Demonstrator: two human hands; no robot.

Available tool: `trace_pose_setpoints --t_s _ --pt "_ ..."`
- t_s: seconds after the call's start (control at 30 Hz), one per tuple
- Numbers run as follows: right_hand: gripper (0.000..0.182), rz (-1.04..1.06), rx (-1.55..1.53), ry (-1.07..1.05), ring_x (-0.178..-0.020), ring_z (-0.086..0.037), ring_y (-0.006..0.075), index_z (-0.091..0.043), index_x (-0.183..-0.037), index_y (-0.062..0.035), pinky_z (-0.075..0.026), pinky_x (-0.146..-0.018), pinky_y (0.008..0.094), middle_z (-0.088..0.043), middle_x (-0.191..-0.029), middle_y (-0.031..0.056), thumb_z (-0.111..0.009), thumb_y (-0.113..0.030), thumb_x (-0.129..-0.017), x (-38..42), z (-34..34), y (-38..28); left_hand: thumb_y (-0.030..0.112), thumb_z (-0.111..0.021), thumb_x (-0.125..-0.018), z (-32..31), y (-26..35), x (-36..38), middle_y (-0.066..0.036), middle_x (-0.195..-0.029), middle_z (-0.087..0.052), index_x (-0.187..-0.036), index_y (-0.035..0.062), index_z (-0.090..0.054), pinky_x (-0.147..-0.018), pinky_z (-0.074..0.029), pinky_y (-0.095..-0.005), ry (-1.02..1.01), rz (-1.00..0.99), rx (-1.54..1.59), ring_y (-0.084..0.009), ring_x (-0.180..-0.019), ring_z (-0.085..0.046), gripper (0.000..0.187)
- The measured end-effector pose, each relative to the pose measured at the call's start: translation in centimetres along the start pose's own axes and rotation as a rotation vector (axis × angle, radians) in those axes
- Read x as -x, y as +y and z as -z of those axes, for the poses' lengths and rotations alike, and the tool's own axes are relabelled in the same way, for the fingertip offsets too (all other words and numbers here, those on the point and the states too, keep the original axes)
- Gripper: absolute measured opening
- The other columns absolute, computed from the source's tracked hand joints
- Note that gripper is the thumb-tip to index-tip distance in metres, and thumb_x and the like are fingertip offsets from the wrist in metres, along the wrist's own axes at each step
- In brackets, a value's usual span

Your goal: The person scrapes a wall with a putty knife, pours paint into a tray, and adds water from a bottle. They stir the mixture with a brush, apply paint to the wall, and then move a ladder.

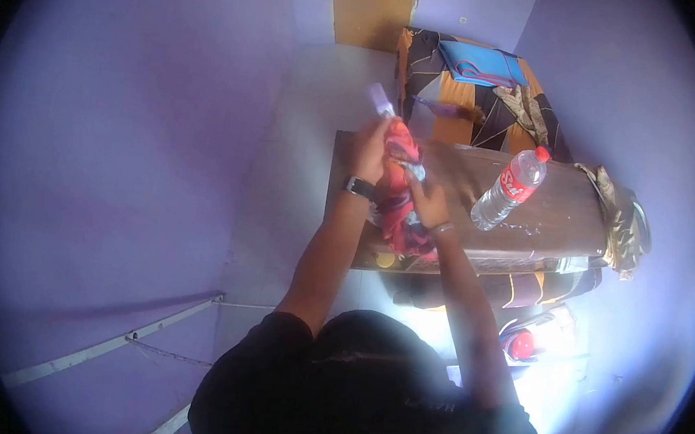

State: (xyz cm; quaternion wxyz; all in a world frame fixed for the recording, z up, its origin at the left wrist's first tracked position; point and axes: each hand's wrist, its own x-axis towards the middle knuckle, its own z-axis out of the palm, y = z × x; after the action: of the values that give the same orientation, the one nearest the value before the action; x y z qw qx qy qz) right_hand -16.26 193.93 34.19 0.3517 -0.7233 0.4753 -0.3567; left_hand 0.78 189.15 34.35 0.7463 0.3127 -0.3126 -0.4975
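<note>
Both the left hand [370, 152] and right hand [430, 204], close together near the frame's centre, grip a bunched red-patterned cloth [398, 211], the left apparently steadying a blurred pale object [380, 99], while a red-capped water bottle [506, 195] stands right of centre on a wooden table [563, 222], within reach.

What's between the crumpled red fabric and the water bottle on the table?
In the head view: the right hand, against the red fabric, then bare brown tabletop up to the bottle.
</note>
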Motion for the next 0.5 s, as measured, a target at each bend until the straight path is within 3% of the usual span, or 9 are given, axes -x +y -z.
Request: trace_pose_setpoints --t_s 0.07,0.13,0.2,0.23,0.33,0.37,0.4,0.47,0.5 --pt "0.036 0.344 -0.134 0.199 -0.069 -0.064 0.0312 -0.057 -0.101 -0.0002 -0.047 -0.064 0.0371 -0.062 -0.073 0.0229 -0.056 -0.033 -0.087 0.6 0.1 0.0 0.024 -0.056 -0.091 -0.6 2.6 -0.2 -0.004 -0.092 -0.065 -0.101 0.0042 -0.06 -0.069 -0.047 -0.0256 0.036 -0.048 0.076 -0.0106 -0.083 -0.06 0.023" --pt "0.034 0.165 -0.026 0.133 -0.078 -0.065 0.0334 -0.056 -0.104 0.0002 -0.048 -0.068 0.0375 -0.063 -0.079 0.0232 -0.056 -0.029 -0.087 0.1 0.8 2.7 0.027 -0.059 -0.088 0.2 4.6 -0.4 -0.001 -0.093 -0.066 -0.1 0.0087 -0.062 -0.061 -0.04 -0.021 0.282 -0.146 -0.124 -0.0073 -0.083 -0.058 0.021" --pt "0.034 -0.018 0.184 0.119 -0.089 -0.062 0.0388 -0.055 -0.111 -0.002 -0.048 -0.076 0.0406 -0.063 -0.091 0.0259 -0.055 -0.026 -0.086 -0.6 1.4 4.3 0.03 -0.062 -0.086 1.5 5.8 -1.0 0.001 -0.095 -0.066 -0.101 0.0116 -0.062 -0.061 -0.032 -0.019 0.281 -0.193 -0.128 -0.0046 -0.084 -0.056 0.024" --pt "0.036 0.457 0.439 0.217 -0.092 -0.059 0.0409 -0.054 -0.117 -0.0074 -0.047 -0.08 0.0424 -0.061 -0.098 0.0253 -0.054 -0.025 -0.086 -3.1 -0.3 12.1 0.026 -0.062 -0.086 1.0 6.8 -0.6 -0.003 -0.09 -0.066 -0.09 0.0044 -0.066 -0.066 -0.039 -0.0233 0.342 -0.147 -0.114 -0.0098 -0.081 -0.058 0.022" --pt "0.039 0.563 0.824 0.552 -0.092 -0.059 0.04 -0.053 -0.12 -0.0081 -0.047 -0.081 0.0393 -0.061 -0.101 0.024 -0.055 -0.026 -0.085 -2.0 1.3 3.4 0.021 -0.061 -0.087 -0.6 7.4 1.6 -0.004 -0.09 -0.066 -0.091 0.002 -0.066 -0.072 -0.042 -0.0252 0.232 -0.172 -0.212 -0.0107 -0.082 -0.059 0.02" --pt "0.037 0.744 0.519 0.562 -0.076 -0.062 0.0271 -0.053 -0.121 -0.0079 -0.048 -0.07 0.0312 -0.063 -0.096 0.0159 -0.052 -0.026 -0.089 -4.0 1.6 3.2 0.021 -0.061 -0.087 -1.2 7.1 2.4 -0.004 -0.09 -0.066 -0.091 0.002 -0.066 -0.072 -0.042 -0.0252 0.224 -0.159 -0.214 -0.0107 -0.082 -0.059 0.02" --pt "0.037 0.726 0.528 0.564 -0.076 -0.062 0.0271 -0.053 -0.121 -0.0079 -0.048 -0.07 0.0312 -0.063 -0.096 0.0159 -0.052 -0.026 -0.089 -3.1 1.7 1.4 0.022 -0.062 -0.086 -1.7 6.5 3.5 -0.004 -0.096 -0.066 -0.098 0.0041 -0.064 -0.07 -0.039 -0.0235 0.118 -0.118 -0.237 -0.0104 -0.089 -0.059 0.022" --pt "0.03 0.067 -0.49 -0.042 -0.061 -0.055 0.0122 -0.056 -0.111 -0.0041 -0.044 -0.058 0.0237 -0.061 -0.081 0.0074 -0.049 -0.027 -0.094 -0.5 1.5 -4.8 0.019 -0.062 -0.087 -2.7 3.9 4.9 -0.005 -0.098 -0.066 -0.106 0.0034 -0.063 -0.069 -0.041 -0.0242 -0.068 -0.059 -0.172 -0.0087 -0.091 -0.059 0.025" --pt "0.03 0.042 -0.492 -0.017 -0.061 -0.055 0.0122 -0.056 -0.111 -0.0041 -0.044 -0.058 0.0237 -0.061 -0.081 0.0074 -0.049 -0.027 -0.094 0.4 1.5 -5.2 0.018 -0.062 -0.087 -3.8 3.4 6.2 -0.005 -0.096 -0.065 -0.106 0.0024 -0.063 -0.071 -0.042 -0.0247 -0.035 0.038 -0.204 -0.0081 -0.089 -0.058 0.024"
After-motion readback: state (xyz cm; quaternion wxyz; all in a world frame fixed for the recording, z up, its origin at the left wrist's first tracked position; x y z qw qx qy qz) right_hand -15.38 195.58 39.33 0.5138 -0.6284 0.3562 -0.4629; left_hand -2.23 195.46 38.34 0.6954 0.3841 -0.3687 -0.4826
